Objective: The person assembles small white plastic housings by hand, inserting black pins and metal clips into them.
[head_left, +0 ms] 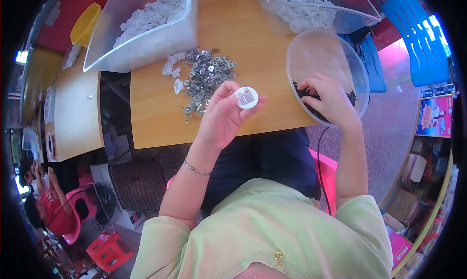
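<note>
Between the thumb and fingers of my left hand (221, 117) is a small round white plastic part (247, 98), its inner side with metal-looking pieces facing up. My right hand (329, 98) reaches into a clear round tub (323, 50), its curled fingers among small black pieces (351, 98) at the near side. What those fingertips pinch, if anything, is hidden. Just beyond my left hand a pile of small silvery metal pieces (206, 74) lies on the wooden table (262, 60). A few loose white plastic parts (179, 86) lie along the pile's left side.
Two clear bins of white plastic parts, one at far left (141, 43) and one at far right (311, 23), stand at the back. A black cable (319, 157) hangs by the table's front edge. Blue chairs (413, 36) are at right; another person (51, 201) sits at far left.
</note>
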The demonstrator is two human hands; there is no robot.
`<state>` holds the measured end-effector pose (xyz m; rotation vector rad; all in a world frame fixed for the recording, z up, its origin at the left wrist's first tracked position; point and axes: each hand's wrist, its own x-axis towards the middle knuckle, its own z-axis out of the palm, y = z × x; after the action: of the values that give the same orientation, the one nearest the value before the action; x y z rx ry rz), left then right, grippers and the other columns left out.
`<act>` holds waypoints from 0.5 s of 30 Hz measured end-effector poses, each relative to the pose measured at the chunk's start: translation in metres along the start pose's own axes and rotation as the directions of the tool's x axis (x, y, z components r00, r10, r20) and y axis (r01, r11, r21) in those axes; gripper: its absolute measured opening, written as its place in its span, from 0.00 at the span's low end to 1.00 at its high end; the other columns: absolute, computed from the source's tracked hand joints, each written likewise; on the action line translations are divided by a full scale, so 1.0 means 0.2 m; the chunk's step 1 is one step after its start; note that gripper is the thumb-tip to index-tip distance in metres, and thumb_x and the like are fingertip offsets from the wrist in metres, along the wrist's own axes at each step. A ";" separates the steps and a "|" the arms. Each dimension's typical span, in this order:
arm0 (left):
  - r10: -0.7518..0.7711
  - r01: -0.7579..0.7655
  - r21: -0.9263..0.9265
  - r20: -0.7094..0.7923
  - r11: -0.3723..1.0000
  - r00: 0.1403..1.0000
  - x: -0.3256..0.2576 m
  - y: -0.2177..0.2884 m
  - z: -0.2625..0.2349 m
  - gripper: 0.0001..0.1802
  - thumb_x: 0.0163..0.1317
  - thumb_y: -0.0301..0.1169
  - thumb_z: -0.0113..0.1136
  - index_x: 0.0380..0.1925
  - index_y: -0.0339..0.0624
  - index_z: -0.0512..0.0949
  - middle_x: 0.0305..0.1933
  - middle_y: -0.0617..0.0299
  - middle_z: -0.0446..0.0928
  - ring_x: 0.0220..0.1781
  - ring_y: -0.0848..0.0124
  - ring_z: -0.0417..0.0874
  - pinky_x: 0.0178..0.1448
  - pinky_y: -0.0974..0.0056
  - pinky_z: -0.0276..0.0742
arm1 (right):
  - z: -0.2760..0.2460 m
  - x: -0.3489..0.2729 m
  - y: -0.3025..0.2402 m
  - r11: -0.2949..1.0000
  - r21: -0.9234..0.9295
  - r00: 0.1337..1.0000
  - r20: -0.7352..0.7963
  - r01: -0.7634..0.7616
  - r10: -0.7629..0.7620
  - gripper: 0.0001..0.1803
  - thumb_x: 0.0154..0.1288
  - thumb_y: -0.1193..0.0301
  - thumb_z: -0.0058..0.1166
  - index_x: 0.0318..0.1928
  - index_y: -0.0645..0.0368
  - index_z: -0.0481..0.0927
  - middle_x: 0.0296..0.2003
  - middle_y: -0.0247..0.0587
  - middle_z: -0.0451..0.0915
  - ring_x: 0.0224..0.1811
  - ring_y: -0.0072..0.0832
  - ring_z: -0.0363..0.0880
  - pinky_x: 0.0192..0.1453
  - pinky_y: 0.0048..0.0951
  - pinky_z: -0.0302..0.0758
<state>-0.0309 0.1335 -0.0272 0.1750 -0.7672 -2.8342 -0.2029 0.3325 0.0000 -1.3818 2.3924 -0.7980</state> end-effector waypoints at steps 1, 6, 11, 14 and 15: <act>-0.014 0.014 -0.006 0.021 1.000 1.000 0.00 0.00 -0.02 0.05 0.66 0.28 0.50 0.38 0.40 0.67 0.42 0.54 0.76 0.49 0.60 0.80 0.52 0.64 0.80 | 0.00 0.00 0.01 1.000 -0.010 1.000 -0.003 -0.008 0.008 0.11 0.49 0.79 0.57 0.36 0.62 0.76 0.32 0.43 0.75 0.37 0.37 0.77 0.42 0.32 0.74; -0.029 0.031 -0.046 0.040 0.998 0.999 0.00 0.00 -0.04 0.11 0.66 0.32 0.51 0.42 0.36 0.66 0.42 0.54 0.74 0.43 0.62 0.81 0.46 0.70 0.82 | 0.01 0.01 -0.02 0.992 0.064 0.994 0.016 -0.106 0.105 0.07 0.51 0.78 0.55 0.34 0.61 0.77 0.32 0.44 0.76 0.35 0.39 0.78 0.41 0.34 0.74; -0.047 0.047 -0.005 0.066 0.999 0.997 0.01 0.00 -0.04 0.10 0.70 0.34 0.46 0.44 0.39 0.69 0.40 0.57 0.76 0.42 0.66 0.82 0.39 0.72 0.81 | 0.04 0.02 0.00 0.999 -0.005 0.998 -0.053 -0.038 0.038 0.10 0.50 0.82 0.56 0.36 0.63 0.78 0.30 0.41 0.77 0.29 0.29 0.76 0.36 0.27 0.74; -0.039 0.039 0.003 0.080 0.999 0.996 0.00 0.00 -0.04 0.11 0.70 0.34 0.45 0.45 0.40 0.69 0.41 0.57 0.76 0.42 0.66 0.82 0.41 0.71 0.81 | 0.05 0.02 0.01 0.992 0.083 0.990 -0.095 -0.092 0.100 0.11 0.51 0.82 0.57 0.37 0.63 0.78 0.29 0.40 0.77 0.30 0.29 0.76 0.35 0.27 0.73; -0.041 0.041 0.003 0.082 0.999 0.996 0.00 0.00 -0.04 0.11 0.70 0.34 0.45 0.45 0.40 0.69 0.41 0.57 0.76 0.42 0.66 0.82 0.41 0.71 0.81 | 0.05 0.02 0.01 0.992 0.083 0.990 -0.096 -0.094 0.102 0.11 0.51 0.82 0.57 0.37 0.63 0.78 0.29 0.40 0.77 0.30 0.29 0.76 0.35 0.27 0.73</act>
<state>-0.0296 0.1306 -0.0341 0.0761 -0.7915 -2.8949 -0.2017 0.3269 -0.0081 -1.2113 2.4538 -0.9449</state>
